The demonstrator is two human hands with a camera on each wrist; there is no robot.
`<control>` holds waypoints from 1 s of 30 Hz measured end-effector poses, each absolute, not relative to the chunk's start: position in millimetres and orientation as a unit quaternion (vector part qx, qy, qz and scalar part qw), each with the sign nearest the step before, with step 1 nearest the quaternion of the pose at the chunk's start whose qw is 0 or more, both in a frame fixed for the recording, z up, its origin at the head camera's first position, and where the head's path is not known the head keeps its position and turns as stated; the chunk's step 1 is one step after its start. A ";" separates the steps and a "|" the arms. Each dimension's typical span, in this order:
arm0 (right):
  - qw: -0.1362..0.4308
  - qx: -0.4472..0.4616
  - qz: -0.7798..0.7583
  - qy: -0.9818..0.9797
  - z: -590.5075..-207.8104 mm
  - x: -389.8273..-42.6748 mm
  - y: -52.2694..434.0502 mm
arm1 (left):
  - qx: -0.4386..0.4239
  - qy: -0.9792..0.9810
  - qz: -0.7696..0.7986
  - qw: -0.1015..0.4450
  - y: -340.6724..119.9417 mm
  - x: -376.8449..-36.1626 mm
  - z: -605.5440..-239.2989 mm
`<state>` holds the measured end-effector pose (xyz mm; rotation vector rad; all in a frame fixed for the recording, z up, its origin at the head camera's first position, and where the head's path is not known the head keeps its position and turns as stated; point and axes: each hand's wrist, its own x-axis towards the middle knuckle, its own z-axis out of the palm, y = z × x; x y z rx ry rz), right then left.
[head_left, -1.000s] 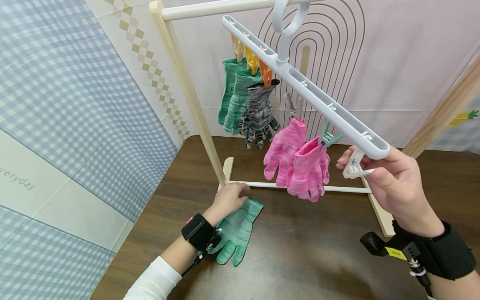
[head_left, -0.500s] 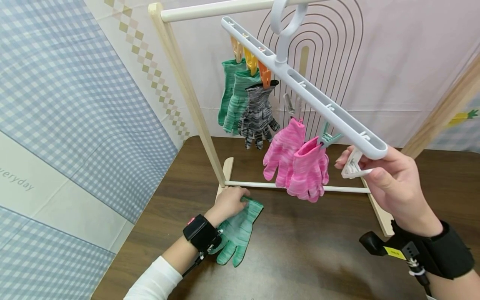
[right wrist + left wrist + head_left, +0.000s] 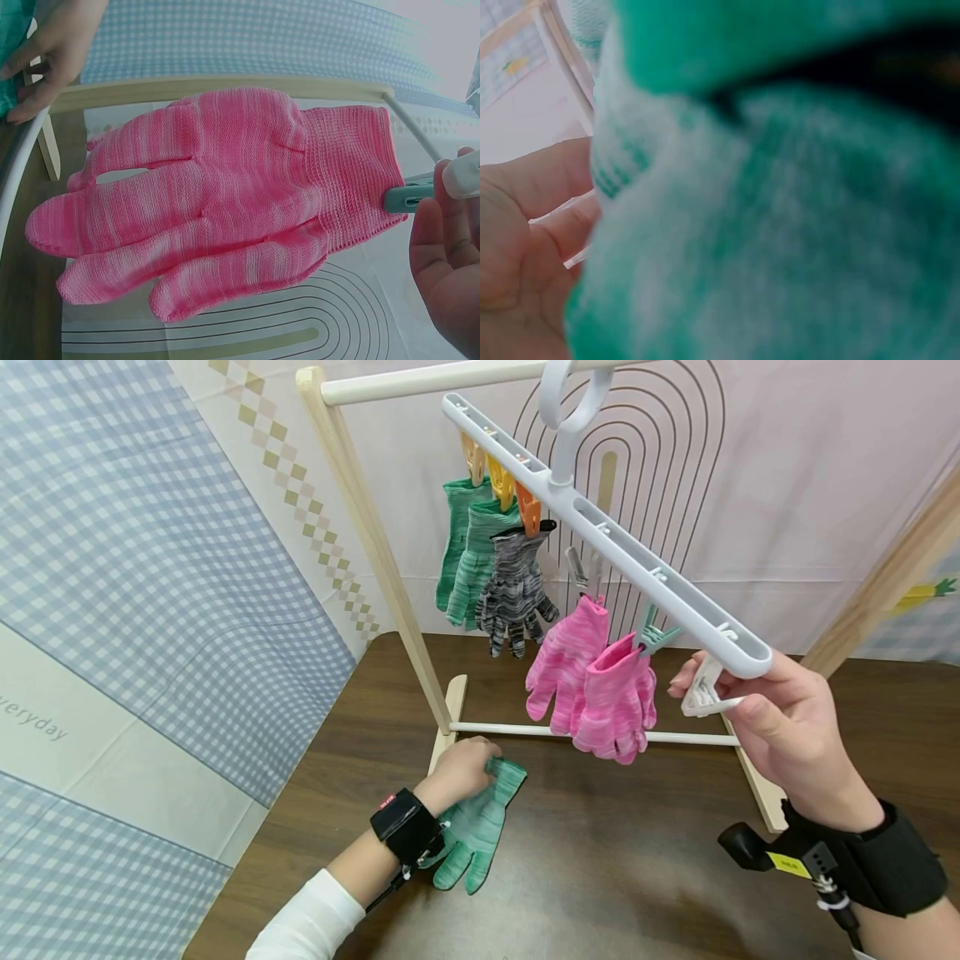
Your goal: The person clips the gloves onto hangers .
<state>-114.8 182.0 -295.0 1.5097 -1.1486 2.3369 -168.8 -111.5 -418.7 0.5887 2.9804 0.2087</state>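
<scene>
left hand (image 3: 459,768) curls round the cuff of the green glove (image 3: 474,827) lying on the table (image 3: 637,877). right hand (image 3: 780,727) pinches the white clip (image 3: 705,692) at the hanger (image 3: 622,556) end. risk: hanger tilts on its hook, pink gloves (image 3: 592,681) swing; loose cuff grip may drop the glove.

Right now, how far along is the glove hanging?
Done: five gloves hang clipped on the white peg hanger, two green, one grey and two pink. In hand: the left hand grips the green glove on the table, and the right hand pinches the white end clip. Left: lifting that glove and clipping it there.
</scene>
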 end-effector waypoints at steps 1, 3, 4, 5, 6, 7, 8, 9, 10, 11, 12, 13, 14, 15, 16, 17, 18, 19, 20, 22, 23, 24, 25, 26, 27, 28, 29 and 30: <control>0.066 0.500 0.774 -0.383 -294.8 -114.9 182.3 | 0.194 0.978 0.066 0.047 -111.2 -168.4 -418.4; 0.066 0.499 0.773 -0.385 -294.4 -115.0 182.5 | 0.195 0.978 0.063 0.046 -110.7 -167.5 -417.5; 0.066 0.499 0.773 -0.387 -294.2 -114.9 182.7 | 0.195 0.978 0.062 0.046 -110.4 -167.1 -416.9; 0.066 0.499 0.773 -0.387 -294.0 -115.0 182.7 | 0.195 0.978 0.061 0.046 -110.2 -166.8 -416.3; 0.065 0.499 0.773 -0.387 -293.8 -114.9 182.7 | 0.196 0.978 0.059 0.045 -110.1 -166.6 -415.8; 0.065 0.498 0.773 -0.387 -293.6 -114.8 182.7 | 0.195 0.978 0.059 0.045 -110.0 -166.1 -415.2; 0.065 0.498 0.773 -0.388 -293.4 -114.8 182.7 | 0.195 0.978 0.058 0.045 -109.8 -165.8 -414.6; 0.064 0.498 0.773 -0.388 -293.2 -114.7 182.8 | 0.195 0.978 0.058 0.045 -109.7 -165.6 -414.1; 0.064 0.498 0.773 -0.389 -293.0 -114.6 182.8 | 0.195 0.978 0.057 0.043 -109.7 -165.5 -414.1; 0.063 0.498 0.773 -0.389 -292.9 -114.5 182.8 | 0.196 0.978 0.055 0.040 -109.7 -165.5 -414.1; 0.063 0.497 0.773 -0.389 -293.0 -114.3 182.8 | 0.197 0.978 0.053 0.037 -109.7 -165.5 -414.3; 0.062 0.498 0.773 -0.388 -292.9 -114.4 182.8 | 0.197 0.978 0.052 0.034 -109.6 -165.5 -414.6; 0.062 0.498 0.773 -0.389 -292.9 -114.4 182.9 | 0.199 0.978 0.050 0.029 -109.7 -165.6 -415.0; 0.062 0.498 0.772 -0.390 -293.0 -114.4 182.9 | 0.201 0.978 0.048 0.023 -109.9 -165.7 -415.5; 0.062 0.498 0.772 -0.390 -293.0 -114.4 183.0 | 0.203 0.978 0.046 0.015 -110.1 -165.7 -416.0; 0.062 0.499 0.771 -0.390 -293.2 -114.5 183.1 | 0.207 0.977 0.048 0.006 -110.3 -165.6 -416.2; 0.063 0.500 0.770 -0.391 -293.2 -114.7 183.2 | 0.211 0.976 0.053 -0.001 -110.7 -165.3 -416.3; 0.063 0.501 0.769 -0.392 -293.4 -114.9 183.2 | 0.215 0.975 0.056 -0.008 -111.0 -165.0 -416.5; 0.064 0.501 0.769 -0.393 -293.7 -115.0 183.3 | 0.220 0.973 0.060 -0.014 -111.4 -164.6 -416.4; 0.065 0.502 0.768 -0.392 -294.2 -115.4 183.4 | 0.230 0.970 0.067 -0.025 -112.1 -163.9 -416.3; 0.065 0.503 0.767 -0.392 -294.4 -115.5 183.4 | 0.235 0.969 0.069 -0.026 -112.3 -163.5 -416.2; 0.065 0.503 0.768 -0.392 -294.6 -115.5 183.4 | 0.237 0.969 0.070 -0.026 -112.5 -163.2 -415.9; 0.065 0.503 0.768 -0.391 -294.7 -115.5 183.4 | 0.237 0.969 0.068 -0.021 -112.6 -163.1 -415.5; 0.065 0.503 0.768 -0.391 -294.8 -115.4 183.4 | 0.236 0.969 0.067 -0.015 -112.5 -163.1 -415.2; 0.064 0.503 0.768 -0.391 -294.9 -115.3 183.4 | 0.235 0.970 0.065 -0.009 -112.4 -162.8 -414.8; 0.064 0.503 0.768 -0.391 -295.0 -115.1 183.3 | 0.233 0.971 0.062 -0.001 -112.2 -162.4 -414.2; 0.064 0.503 0.768 -0.391 -295.0 -115.0 183.3 | 0.231 0.971 0.058 0.009 -111.9 -162.1 -413.8; 0.064 0.503 0.768 -0.391 -295.0 -114.9 183.4 | 0.228 0.972 0.053 0.020 -111.4 -161.8 -413.1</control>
